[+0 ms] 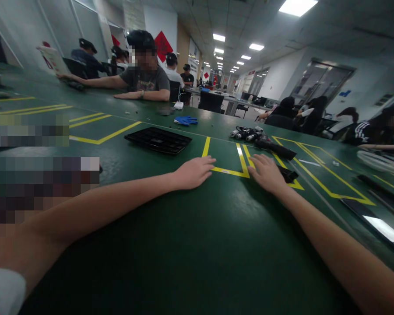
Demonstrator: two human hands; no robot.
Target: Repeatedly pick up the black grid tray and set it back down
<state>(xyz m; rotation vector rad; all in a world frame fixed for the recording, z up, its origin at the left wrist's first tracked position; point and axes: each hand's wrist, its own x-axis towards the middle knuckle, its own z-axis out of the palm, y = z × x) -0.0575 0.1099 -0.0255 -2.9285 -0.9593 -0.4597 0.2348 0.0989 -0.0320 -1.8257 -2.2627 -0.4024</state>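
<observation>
Far left: blurred patches over the near side of the green bench (190, 245), with yellow tape lines beyond them. Further back on that side, a seated person in a grey shirt (146, 79), forearms resting on the bench top, other seated people behind.

Toward the middle, a flat black tray (158, 140) lying well ahead of the left forearm. Past it, a blue glove (186, 120) near the far side.

Next, the left hand (195, 172): palm down on the bench, fingers stretched out and slightly apart, gripping nothing, fingertips reaching the near line of a yellow tape outline (231, 171).

Just right of it, the right hand (266, 173): also flat and palm down, fingers loosely spread, empty, lying across the same yellow line. Just beside its outer edge, a small black piece (288, 175); touching or not, impossible to tell.

Ahead of the right hand, a long black tool (277, 149) lying slantwise, with a cluster of silver-and-black cylinders (246, 132) at its far end.

Farther right, a white round grille (381, 162) near the bench edge and a dark glossy panel (376, 223) catching the ceiling light. Beyond these, more seated people in dark clothes.
</observation>
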